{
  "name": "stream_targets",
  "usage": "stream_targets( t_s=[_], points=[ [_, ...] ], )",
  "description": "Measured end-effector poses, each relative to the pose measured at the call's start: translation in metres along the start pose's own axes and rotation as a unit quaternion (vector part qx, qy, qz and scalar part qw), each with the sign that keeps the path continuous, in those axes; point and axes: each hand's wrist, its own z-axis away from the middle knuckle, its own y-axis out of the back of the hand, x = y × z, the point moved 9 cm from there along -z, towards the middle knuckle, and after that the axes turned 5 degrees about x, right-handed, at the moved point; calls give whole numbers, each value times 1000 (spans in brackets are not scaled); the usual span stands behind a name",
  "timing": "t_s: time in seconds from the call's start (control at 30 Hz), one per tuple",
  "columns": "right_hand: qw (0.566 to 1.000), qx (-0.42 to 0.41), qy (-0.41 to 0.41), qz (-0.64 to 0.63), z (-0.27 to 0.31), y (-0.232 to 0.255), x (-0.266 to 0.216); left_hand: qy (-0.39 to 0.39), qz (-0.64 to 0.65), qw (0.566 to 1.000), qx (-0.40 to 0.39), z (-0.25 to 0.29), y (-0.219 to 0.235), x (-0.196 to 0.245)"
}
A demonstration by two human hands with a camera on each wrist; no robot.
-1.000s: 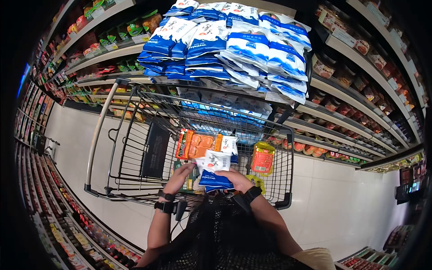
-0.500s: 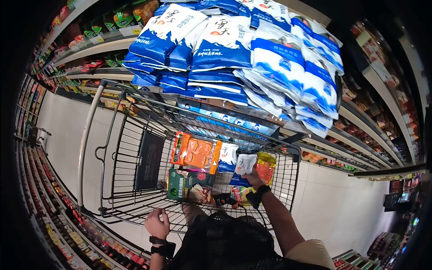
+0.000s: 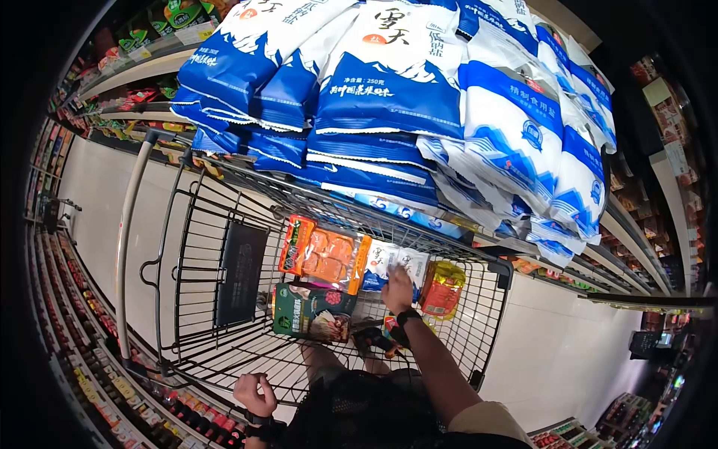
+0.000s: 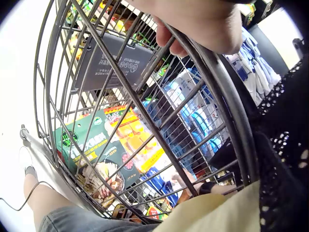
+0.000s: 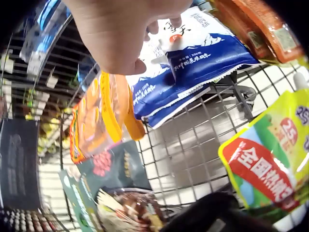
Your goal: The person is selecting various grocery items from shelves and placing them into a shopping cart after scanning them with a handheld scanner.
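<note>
My right hand (image 3: 398, 290) is over two blue-and-white salt bags lying side by side in the shopping cart. Its fingertips are right at the white upper part of the right-hand salt bag (image 5: 207, 57), not closed round it. The other salt bag (image 5: 157, 96) lies partly under that one, below my thumb. My left hand (image 3: 254, 394) hangs loosely curled at the cart's near rim (image 4: 227, 96), holding nothing. Beside the salt lie an orange food pack (image 3: 327, 254), a dark green hotpot-base pouch (image 3: 310, 310) and a yellow-and-red pack (image 3: 443, 288).
Stacked salt bags (image 3: 389, 82) rise just beyond the cart's far side. A yellow-green pouch (image 5: 270, 159) lies in the near part of the cart. Wire sides and the long handle (image 3: 133, 224) border the cart. Stocked shelves (image 3: 82, 352) run along the aisle.
Both hands held one salt bag at first; the left let go and moved down to the near rim. The right carried the bag into the cart, laid it by the other salt bag and loosened its grip.
</note>
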Motion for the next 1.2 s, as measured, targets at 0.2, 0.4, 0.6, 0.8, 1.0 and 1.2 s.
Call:
stream_targets(
  t_s=[0.2,0.4,0.6,0.8,1.0,1.2],
  points=[
    [946,-193,157,207,20,-42,10,3,-3,1000,1,-3,-3,-2],
    [867,-152,261,396,23,-52,40,9,-8,1000,-7,-2,-3,-5],
    [948,-183,206,160,20,-1,-8,-4,-7,1000,-13,0,-8,-3],
    [982,-94,-64,150,20,-3,38,9,-23,999,-20,1,-7,-6],
    [949,-243,-31,198,-10,-7,47,11,-9,1000,5,-9,1,12],
    [945,-310,-58,89,-29,-27,61,-25,-23,999,39,4,12,10]
  ],
)
